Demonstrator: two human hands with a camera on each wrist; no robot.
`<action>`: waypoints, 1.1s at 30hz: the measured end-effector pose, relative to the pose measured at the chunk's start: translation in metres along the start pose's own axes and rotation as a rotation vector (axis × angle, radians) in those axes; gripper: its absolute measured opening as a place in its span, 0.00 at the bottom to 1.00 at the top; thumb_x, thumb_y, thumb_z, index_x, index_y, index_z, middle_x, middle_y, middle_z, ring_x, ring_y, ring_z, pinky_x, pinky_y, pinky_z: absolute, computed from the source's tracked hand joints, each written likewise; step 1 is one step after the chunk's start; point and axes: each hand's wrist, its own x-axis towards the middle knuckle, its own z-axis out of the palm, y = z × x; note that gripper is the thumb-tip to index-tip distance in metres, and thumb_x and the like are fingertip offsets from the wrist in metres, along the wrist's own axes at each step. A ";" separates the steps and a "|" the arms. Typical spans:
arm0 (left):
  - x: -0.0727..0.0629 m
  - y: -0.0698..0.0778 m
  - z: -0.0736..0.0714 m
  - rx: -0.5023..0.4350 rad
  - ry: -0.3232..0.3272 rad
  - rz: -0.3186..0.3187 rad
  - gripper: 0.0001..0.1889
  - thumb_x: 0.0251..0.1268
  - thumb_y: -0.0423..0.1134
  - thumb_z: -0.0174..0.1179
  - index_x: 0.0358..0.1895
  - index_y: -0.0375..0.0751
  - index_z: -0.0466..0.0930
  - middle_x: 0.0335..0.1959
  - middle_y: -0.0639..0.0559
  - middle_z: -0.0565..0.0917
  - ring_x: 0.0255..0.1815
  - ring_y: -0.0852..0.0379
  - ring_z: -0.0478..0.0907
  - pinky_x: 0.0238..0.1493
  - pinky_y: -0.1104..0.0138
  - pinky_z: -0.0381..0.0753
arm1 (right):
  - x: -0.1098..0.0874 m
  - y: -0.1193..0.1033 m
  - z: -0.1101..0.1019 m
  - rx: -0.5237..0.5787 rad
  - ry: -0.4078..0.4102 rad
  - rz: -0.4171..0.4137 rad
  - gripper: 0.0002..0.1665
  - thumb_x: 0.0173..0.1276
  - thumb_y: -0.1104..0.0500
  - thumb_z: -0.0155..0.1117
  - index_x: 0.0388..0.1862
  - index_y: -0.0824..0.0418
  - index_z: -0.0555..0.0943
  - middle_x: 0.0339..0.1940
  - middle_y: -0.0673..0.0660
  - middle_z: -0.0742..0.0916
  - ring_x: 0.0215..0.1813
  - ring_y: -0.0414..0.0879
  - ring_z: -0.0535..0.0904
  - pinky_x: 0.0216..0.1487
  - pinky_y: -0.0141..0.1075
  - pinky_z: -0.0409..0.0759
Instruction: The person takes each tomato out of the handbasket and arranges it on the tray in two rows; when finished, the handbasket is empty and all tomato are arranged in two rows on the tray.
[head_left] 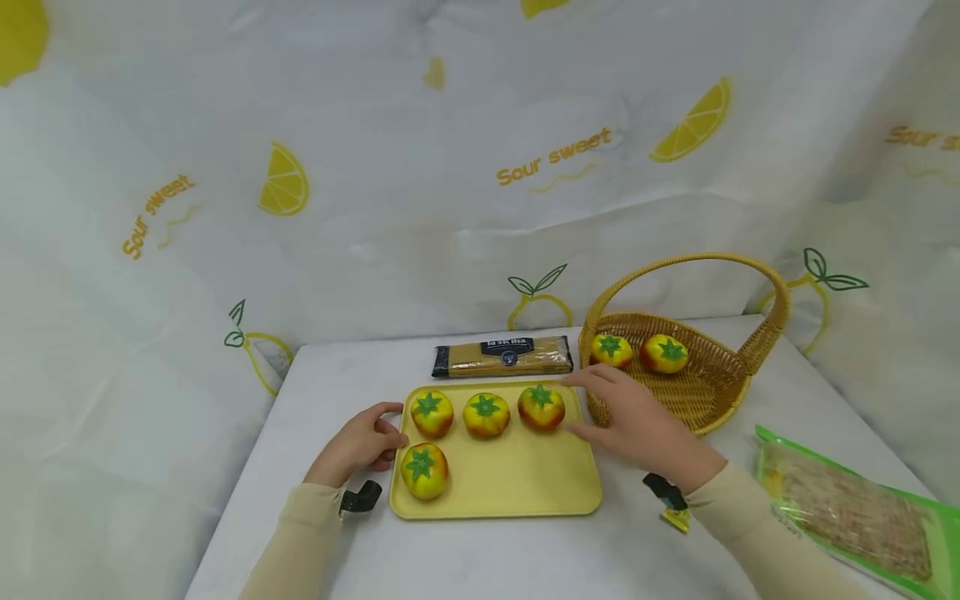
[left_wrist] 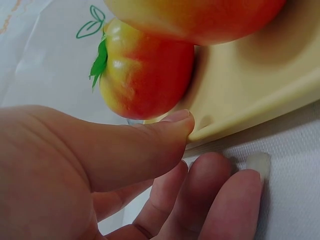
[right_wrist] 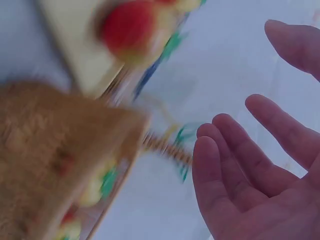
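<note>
A pale yellow tray point(head_left: 517, 487) holds several yellow-and-red tomatoes with green star-shaped tops. Three of them, including a right-hand tomato point(head_left: 542, 408), line its far side; another tomato point(head_left: 424, 472) sits at the near left. My left hand point(head_left: 358, 443) grips the tray's left rim, the thumb point(left_wrist: 167, 132) on the edge and the other fingers curled below it. Over the tray's right edge, beside the right-hand tomato, my right hand point(head_left: 633, 421) is spread with thumb and fingers apart. Nothing lies in its palm in the right wrist view, where the surroundings are blurred.
Right behind the right hand stands a wicker basket point(head_left: 705, 392) with a tall handle and two tomatoes inside. A pasta packet point(head_left: 502, 357) lies behind the tray. At the right edge of the white table is a green-edged bag point(head_left: 855, 512). A lemon-print cloth point(head_left: 405, 275) hangs behind.
</note>
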 end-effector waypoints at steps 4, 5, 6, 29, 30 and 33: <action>0.003 -0.001 0.001 -0.003 0.009 -0.005 0.32 0.72 0.37 0.71 0.78 0.47 0.73 0.45 0.45 0.84 0.34 0.53 0.82 0.34 0.65 0.87 | -0.014 0.041 -0.029 -0.028 0.028 0.108 0.32 0.71 0.49 0.79 0.70 0.56 0.82 0.67 0.61 0.85 0.65 0.62 0.84 0.64 0.63 0.84; 0.003 -0.001 0.000 -0.009 0.012 -0.009 0.32 0.72 0.37 0.71 0.77 0.47 0.73 0.45 0.45 0.84 0.34 0.53 0.82 0.34 0.65 0.87 | -0.016 0.051 -0.034 -0.033 0.033 0.129 0.33 0.71 0.48 0.79 0.70 0.56 0.82 0.67 0.63 0.85 0.65 0.63 0.84 0.63 0.64 0.84; 0.003 -0.002 0.000 -0.010 0.013 -0.009 0.32 0.73 0.37 0.71 0.77 0.47 0.73 0.45 0.45 0.84 0.34 0.53 0.82 0.34 0.65 0.87 | -0.018 0.061 -0.038 -0.037 0.041 0.148 0.33 0.71 0.48 0.79 0.70 0.57 0.81 0.67 0.64 0.84 0.65 0.65 0.84 0.62 0.65 0.83; 0.003 -0.002 0.003 -0.018 0.014 -0.007 0.32 0.72 0.37 0.71 0.77 0.48 0.74 0.43 0.45 0.83 0.33 0.52 0.82 0.34 0.63 0.89 | -0.003 0.179 -0.042 -0.045 -0.068 0.306 0.45 0.73 0.52 0.76 0.82 0.64 0.67 0.80 0.77 0.70 0.78 0.78 0.65 0.75 0.75 0.66; 0.003 -0.002 0.003 -0.016 0.015 -0.008 0.32 0.72 0.38 0.71 0.77 0.48 0.74 0.43 0.45 0.83 0.33 0.52 0.82 0.34 0.64 0.89 | -0.002 0.181 -0.041 -0.044 -0.069 0.304 0.45 0.73 0.53 0.76 0.82 0.64 0.67 0.80 0.77 0.69 0.78 0.78 0.65 0.75 0.75 0.66; 0.002 -0.001 0.002 -0.017 0.020 -0.013 0.31 0.72 0.38 0.71 0.77 0.47 0.74 0.43 0.45 0.83 0.33 0.52 0.81 0.34 0.64 0.88 | 0.001 0.183 -0.039 -0.042 -0.073 0.297 0.45 0.73 0.53 0.76 0.82 0.64 0.67 0.81 0.77 0.69 0.78 0.78 0.65 0.75 0.75 0.65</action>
